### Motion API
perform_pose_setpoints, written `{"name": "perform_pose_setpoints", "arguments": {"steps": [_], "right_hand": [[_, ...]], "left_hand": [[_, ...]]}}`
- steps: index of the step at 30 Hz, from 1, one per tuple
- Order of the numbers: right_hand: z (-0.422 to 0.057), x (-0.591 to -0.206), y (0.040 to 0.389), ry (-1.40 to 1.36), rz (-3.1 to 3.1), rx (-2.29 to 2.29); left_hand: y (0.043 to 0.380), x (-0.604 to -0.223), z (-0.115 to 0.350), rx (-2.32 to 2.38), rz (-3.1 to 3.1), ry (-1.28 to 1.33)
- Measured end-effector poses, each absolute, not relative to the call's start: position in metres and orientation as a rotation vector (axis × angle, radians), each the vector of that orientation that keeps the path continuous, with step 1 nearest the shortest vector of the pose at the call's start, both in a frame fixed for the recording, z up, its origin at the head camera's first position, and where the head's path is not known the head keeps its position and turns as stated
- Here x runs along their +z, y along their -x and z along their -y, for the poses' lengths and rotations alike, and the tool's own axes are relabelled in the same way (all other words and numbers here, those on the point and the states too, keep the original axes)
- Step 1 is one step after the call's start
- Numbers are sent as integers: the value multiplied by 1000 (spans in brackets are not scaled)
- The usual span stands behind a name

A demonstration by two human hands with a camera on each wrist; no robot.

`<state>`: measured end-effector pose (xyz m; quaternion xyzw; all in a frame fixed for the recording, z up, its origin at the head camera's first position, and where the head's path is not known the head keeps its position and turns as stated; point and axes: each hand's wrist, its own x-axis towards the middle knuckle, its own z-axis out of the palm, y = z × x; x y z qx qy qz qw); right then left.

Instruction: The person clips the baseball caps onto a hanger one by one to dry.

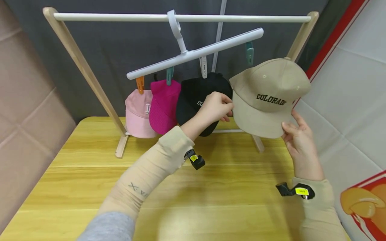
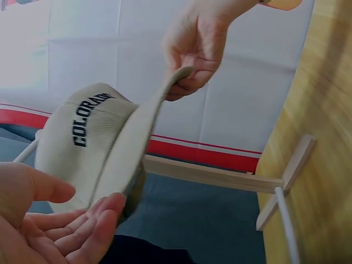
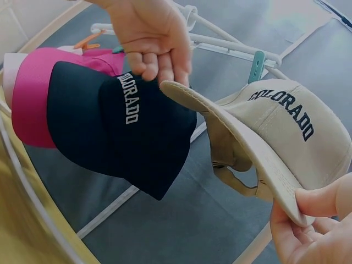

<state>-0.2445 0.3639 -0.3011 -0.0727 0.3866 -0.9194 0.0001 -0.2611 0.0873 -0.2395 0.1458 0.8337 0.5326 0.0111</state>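
Observation:
A beige baseball cap [image 1: 271, 83] with COLORADO across its front is held up at the right of the rack. My right hand [image 1: 301, 137] pinches the right side of its brim, thumb on top and fingers beneath. At the brim's other side is my left hand [image 1: 215, 107], its thumb spread apart and its fingertips right at the edge in the left wrist view. Behind that hand hangs a black COLORADO cap [image 3: 115, 121]. A green clip [image 1: 249, 53] at the hanger's raised right end is above the beige cap in the head view.
A white hanger [image 1: 196, 53] tilts down to the left on the rack's white rail [image 1: 120, 17]. An orange clip [image 1: 140, 84], a green one and a white clip [image 1: 203, 67] hold the pink cap [image 1: 138, 115], magenta cap [image 1: 164, 107] and black cap. The rack's wooden feet stand on the table [image 1: 90, 180].

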Motion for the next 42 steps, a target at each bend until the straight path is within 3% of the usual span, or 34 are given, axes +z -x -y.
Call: {"name": "perform_pose_setpoints", "arguments": {"steps": [17,29,42], "right_hand": [[-366,-302,242,220,-1244,-2874],[-365,-302,242,199,-1249,-2877],[-364,-302,244,217,-1239,-2872]], "left_hand": [[276,-210,-85,2180,-2579,-676],[294,-194,-90,2307,-2403,-454],[304,-176,-96,2329,-2250,-392]]}}
